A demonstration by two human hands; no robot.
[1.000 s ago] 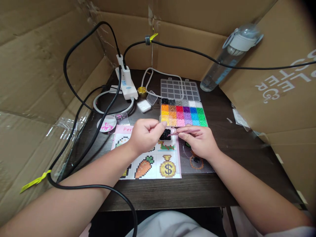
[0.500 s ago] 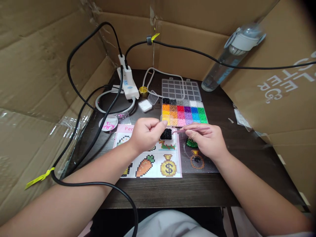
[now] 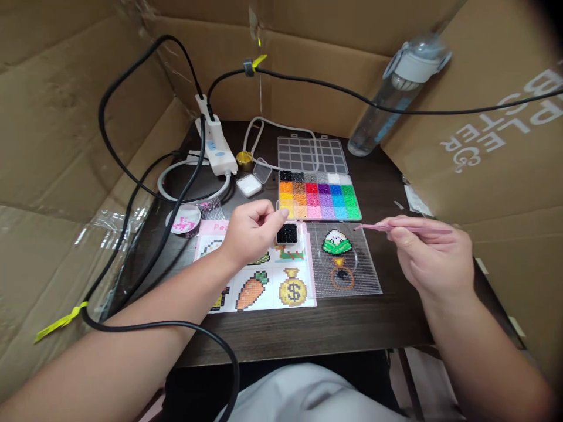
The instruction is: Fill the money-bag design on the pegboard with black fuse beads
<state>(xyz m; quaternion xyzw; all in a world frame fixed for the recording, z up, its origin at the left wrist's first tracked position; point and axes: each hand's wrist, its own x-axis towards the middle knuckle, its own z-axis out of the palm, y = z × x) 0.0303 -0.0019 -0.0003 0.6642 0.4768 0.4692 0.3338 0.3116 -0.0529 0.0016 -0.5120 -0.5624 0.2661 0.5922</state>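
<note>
My left hand (image 3: 255,230) is closed on a small clear box of black beads (image 3: 287,234), its lid raised, above the pattern sheet (image 3: 268,302). Pink tweezers (image 3: 409,228) are pinched in my right hand (image 3: 435,252), which is to the right of the clear pegboard (image 3: 369,275). At the tweezers' tip is a tiny dark speck, seemingly a bead. On the pegboard lie a white and green bead figure (image 3: 337,241) and, below it, a brown and yellow bead outline (image 3: 342,275) with black beads inside. The sheet shows a carrot and a money bag.
A sorting case of coloured beads (image 3: 319,199) stands open behind the pegboard. Farther left are a box of white beads (image 3: 248,186), a dish of pink beads (image 3: 183,220) and a power strip (image 3: 220,149). A black cable (image 3: 176,324) crosses over my left forearm. A bottle (image 3: 391,99) leans at the back right.
My right hand has moved right with the tweezers, away from the box of black beads, uncovering the white and green figure. The whole view has shifted slightly. My left hand keeps its hold.
</note>
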